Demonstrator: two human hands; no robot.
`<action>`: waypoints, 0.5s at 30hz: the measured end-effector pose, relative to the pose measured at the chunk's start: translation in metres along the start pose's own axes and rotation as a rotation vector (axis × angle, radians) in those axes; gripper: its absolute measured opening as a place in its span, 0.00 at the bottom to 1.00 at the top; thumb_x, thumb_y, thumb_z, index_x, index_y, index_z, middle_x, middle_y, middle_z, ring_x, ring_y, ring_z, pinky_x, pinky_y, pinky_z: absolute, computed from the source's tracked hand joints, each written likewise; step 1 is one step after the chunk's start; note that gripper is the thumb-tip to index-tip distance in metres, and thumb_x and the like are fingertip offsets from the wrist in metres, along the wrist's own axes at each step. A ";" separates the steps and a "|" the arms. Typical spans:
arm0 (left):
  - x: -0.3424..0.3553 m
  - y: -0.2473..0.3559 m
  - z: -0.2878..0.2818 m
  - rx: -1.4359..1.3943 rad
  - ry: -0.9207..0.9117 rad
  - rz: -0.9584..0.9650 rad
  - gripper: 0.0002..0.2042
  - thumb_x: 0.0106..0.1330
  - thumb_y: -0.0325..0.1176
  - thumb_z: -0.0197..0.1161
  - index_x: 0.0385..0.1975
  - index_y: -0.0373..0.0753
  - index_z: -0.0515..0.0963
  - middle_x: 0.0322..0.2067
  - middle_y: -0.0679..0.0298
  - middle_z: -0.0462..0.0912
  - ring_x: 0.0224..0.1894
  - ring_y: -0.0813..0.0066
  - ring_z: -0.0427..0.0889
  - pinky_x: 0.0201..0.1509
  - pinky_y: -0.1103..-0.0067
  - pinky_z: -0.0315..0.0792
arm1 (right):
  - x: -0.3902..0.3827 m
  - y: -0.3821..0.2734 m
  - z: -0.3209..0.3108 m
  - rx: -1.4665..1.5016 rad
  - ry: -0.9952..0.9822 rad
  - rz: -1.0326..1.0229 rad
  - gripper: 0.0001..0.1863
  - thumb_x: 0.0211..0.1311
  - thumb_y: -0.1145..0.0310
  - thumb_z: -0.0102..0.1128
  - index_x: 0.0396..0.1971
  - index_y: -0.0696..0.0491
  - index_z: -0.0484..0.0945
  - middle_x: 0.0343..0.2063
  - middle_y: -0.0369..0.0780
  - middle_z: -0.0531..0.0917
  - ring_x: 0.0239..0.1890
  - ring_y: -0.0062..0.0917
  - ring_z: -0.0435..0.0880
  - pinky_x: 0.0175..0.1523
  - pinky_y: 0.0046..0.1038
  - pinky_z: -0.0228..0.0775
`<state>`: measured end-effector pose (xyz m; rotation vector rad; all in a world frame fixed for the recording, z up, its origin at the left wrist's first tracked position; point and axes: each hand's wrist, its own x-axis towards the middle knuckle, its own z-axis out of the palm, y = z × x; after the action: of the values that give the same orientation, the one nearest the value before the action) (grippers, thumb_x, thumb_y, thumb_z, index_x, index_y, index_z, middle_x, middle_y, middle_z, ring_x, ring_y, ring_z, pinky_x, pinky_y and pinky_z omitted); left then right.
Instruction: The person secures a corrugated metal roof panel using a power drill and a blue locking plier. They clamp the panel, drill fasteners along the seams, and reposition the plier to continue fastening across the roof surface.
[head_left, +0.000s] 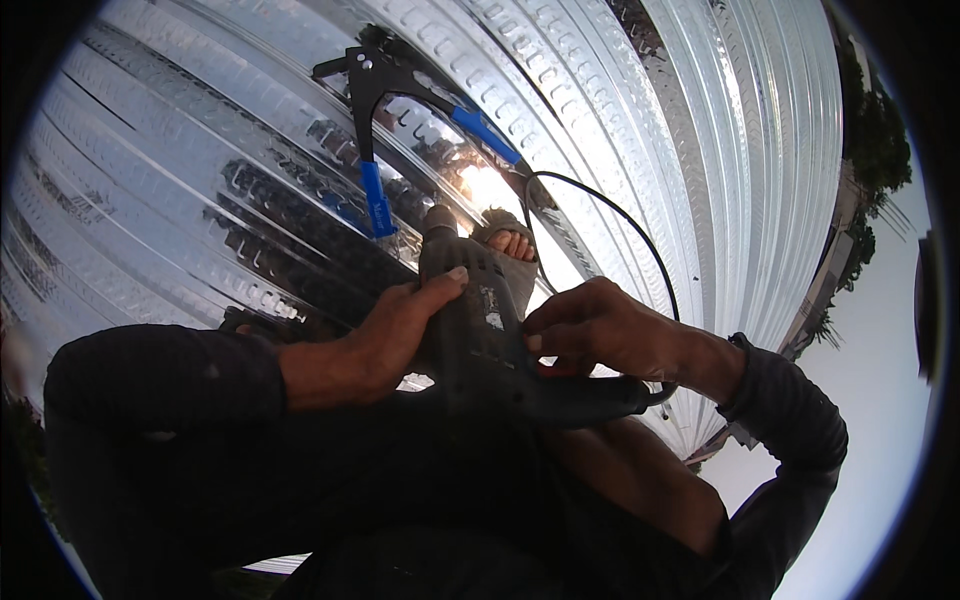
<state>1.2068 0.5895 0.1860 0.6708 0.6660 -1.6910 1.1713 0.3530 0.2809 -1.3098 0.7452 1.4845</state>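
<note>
A dark power drill (483, 325) lies over my lap, its front end pointing away from me and its handle to the right. My left hand (385, 335) grips the drill's body from the left, thumb on top. On the other side, my right hand (600, 325) is closed, with thumb and fingers pinched together against the drill's side near a red part by the handle. Whatever those fingers hold is too small to make out. Beyond the drill, a hand riveter (365, 105) with blue grips rests on the metal, its two handles spread apart.
Ribbed, shiny metal sheets (620, 130) extend all around, with strong sun glare. The drill's black cable (645, 232) loops over them on the right. My foot (512, 245) with bare toes is just past the drill. Trees (880, 170) stand beyond the right edge.
</note>
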 end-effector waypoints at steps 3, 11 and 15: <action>-0.001 0.001 -0.002 0.012 -0.008 -0.011 0.26 0.76 0.51 0.54 0.53 0.29 0.74 0.43 0.57 0.83 0.43 0.69 0.86 0.49 0.74 0.82 | 0.007 0.009 0.001 0.164 -0.058 0.045 0.20 0.68 0.67 0.60 0.56 0.62 0.77 0.41 0.44 0.86 0.43 0.26 0.86 0.46 0.27 0.80; -0.002 -0.001 -0.004 0.036 0.006 0.001 0.28 0.75 0.53 0.56 0.54 0.29 0.73 0.44 0.57 0.83 0.42 0.71 0.86 0.49 0.75 0.82 | 0.006 0.002 0.005 0.380 -0.116 0.096 0.41 0.61 0.67 0.67 0.71 0.62 0.60 0.47 0.47 0.84 0.48 0.28 0.83 0.57 0.31 0.74; -0.003 0.001 -0.004 0.082 0.008 -0.021 0.26 0.78 0.51 0.51 0.57 0.31 0.73 0.47 0.58 0.83 0.46 0.70 0.85 0.52 0.74 0.80 | 0.003 0.006 0.002 0.246 -0.160 0.001 0.52 0.54 0.64 0.74 0.75 0.61 0.52 0.47 0.49 0.84 0.50 0.32 0.84 0.58 0.34 0.73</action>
<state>1.2091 0.5940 0.1853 0.7306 0.6136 -1.7433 1.1656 0.3540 0.2779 -0.9942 0.7953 1.4294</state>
